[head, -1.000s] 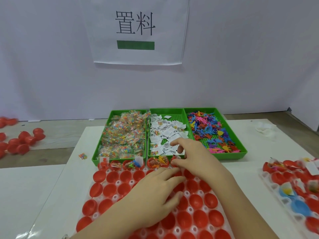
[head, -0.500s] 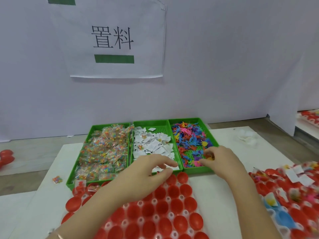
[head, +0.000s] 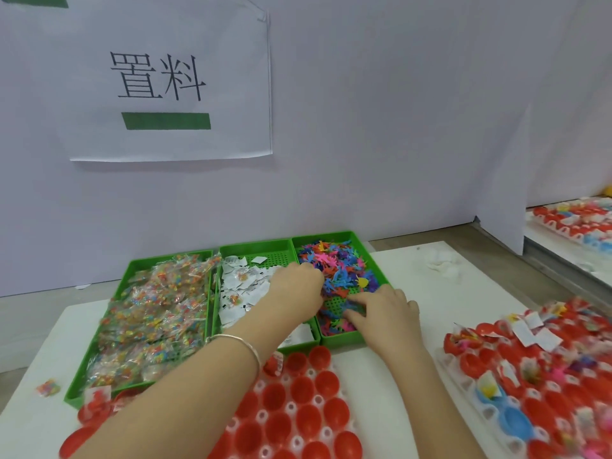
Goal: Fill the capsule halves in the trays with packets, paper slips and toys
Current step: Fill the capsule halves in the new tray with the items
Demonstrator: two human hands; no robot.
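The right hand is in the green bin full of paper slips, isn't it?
No, the head view shows the right hand in the green bin full of colourful toys, the rightmost one. The paper slips lie in the middle bin.

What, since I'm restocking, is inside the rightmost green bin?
Mixed-colour toys, thinning near the front, where the bin floor shows. The left hand and right hand reach in and hide whatever lies under them.

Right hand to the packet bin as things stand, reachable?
Probably not cleanly: the right hand is in the toy bin, and the left forearm crosses the slip bin between it and the packet bin.
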